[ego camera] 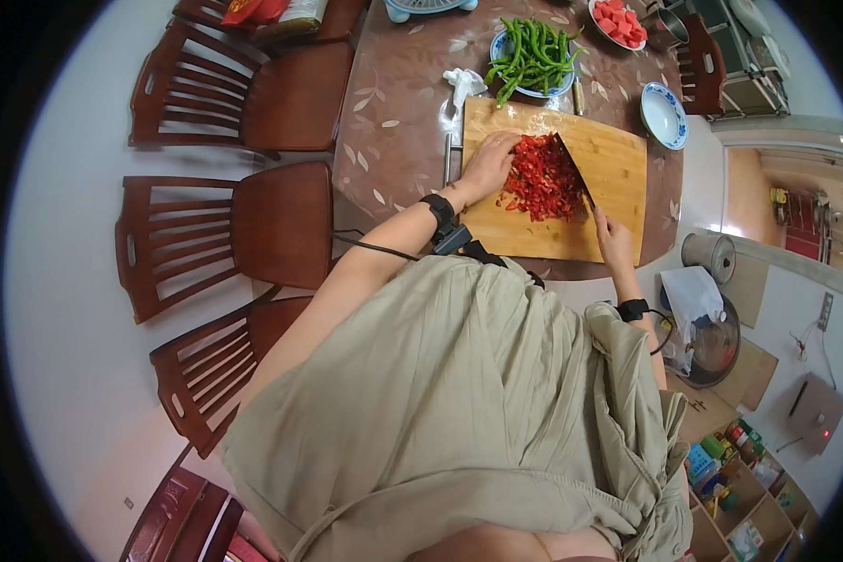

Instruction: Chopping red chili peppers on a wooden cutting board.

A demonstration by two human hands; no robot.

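Note:
Chopped red chili peppers [542,179] lie in a heap on a wooden cutting board [618,161]. My right hand [613,239] is closed around the handle of a kitchen knife [574,170], whose dark blade stands at the right side of the heap. At the heap's upper left, the fingertips of my left hand [493,161] touch the chopped peppers; whether they hold any cannot be told. Beyond the board, long green peppers [534,56] are piled in a blue-and-white bowl [560,88].
An empty blue-and-white dish [664,116] stands right of the board. Farther back are a plate of red cut chunks [618,24], a metal cup [667,28] and a crumpled white tissue [465,83]. Wooden chairs [281,232] line the table's left side. A cable runs from each wristband.

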